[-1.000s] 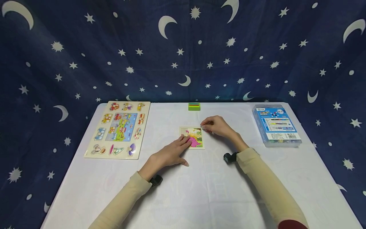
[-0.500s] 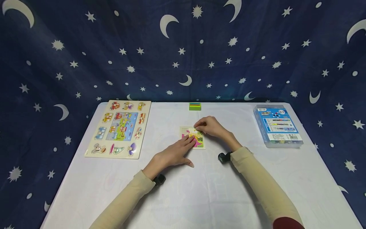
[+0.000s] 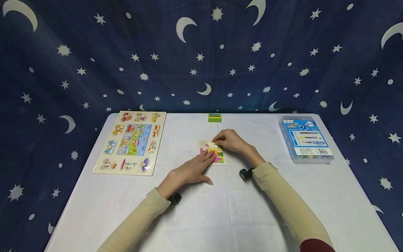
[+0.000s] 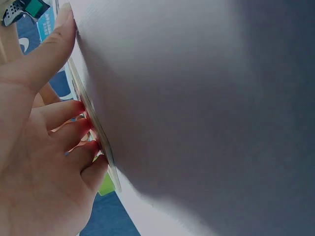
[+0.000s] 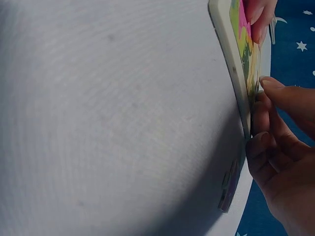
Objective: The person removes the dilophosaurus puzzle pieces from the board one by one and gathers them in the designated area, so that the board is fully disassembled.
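A small square jigsaw puzzle in a pale wooden frame (image 3: 219, 161), with a pink dinosaur picture, lies at the middle of the table. My left hand (image 3: 192, 168) lies palm down across its left part, fingers straight on the picture and thumb spread off to the side; in the left wrist view its fingertips (image 4: 91, 123) rest over the frame's edge. My right hand (image 3: 232, 140) is at the top right of the frame, thumb and forefinger pinching a puzzle piece that is mostly hidden. In the right wrist view the right hand (image 5: 285, 142) touches the frame's near end.
A large wooden peg puzzle board (image 3: 158, 147) with vehicle pieces lies to the left. A small green box (image 3: 214, 119) sits at the table's back edge. On the right is a clear plastic case (image 3: 310, 160) with a blue label. A starry curtain (image 3: 163, 77) hangs behind.
My right hand has moved left with the piece, from beside the frame's top right corner to over its top edge. The left hand has shifted slightly right and stays on the puzzle.
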`<state>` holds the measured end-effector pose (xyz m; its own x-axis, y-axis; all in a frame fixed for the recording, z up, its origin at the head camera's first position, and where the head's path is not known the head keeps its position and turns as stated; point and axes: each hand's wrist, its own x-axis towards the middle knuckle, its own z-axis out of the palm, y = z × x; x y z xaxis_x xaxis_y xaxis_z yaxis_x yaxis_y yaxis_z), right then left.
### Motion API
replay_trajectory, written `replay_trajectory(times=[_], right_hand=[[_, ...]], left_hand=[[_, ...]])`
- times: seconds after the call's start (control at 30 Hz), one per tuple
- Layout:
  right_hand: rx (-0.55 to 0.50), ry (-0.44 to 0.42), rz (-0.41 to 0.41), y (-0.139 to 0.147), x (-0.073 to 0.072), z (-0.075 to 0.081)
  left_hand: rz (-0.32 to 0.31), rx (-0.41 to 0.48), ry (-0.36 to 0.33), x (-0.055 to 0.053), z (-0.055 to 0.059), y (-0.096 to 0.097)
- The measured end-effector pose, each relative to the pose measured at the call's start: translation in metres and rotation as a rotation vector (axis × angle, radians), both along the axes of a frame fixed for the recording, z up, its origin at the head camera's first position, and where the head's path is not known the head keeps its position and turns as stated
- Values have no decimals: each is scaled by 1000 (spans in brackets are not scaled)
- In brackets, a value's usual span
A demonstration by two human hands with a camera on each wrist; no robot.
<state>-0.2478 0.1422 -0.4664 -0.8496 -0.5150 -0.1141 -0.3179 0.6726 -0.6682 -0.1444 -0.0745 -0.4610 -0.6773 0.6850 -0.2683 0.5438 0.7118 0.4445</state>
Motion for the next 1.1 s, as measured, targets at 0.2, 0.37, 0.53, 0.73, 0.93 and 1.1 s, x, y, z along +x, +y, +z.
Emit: replay_trajectory(times=[0.2,0.37,0.53,0.73,0.93,1.1], right_hand=[[-5,-10,-15,0,0,1],[-11,-22,-14,-1,-1,0],[-6,-24,-19,-2,-2,1],[4,-30,-23,-3,-1,4],[-34,-54,-30,-3,-1,7],[-62,-69,-43,-3,-1,5]], left_hand=[[7,8,-13,0,0,1],[18,-1,-23,0,1,2],[19,-14,-19,1,4,2],[13,-13,-21,1,5,3],[22,-16,-27,1,5,3],[23,-17,-33,1,5,3]])
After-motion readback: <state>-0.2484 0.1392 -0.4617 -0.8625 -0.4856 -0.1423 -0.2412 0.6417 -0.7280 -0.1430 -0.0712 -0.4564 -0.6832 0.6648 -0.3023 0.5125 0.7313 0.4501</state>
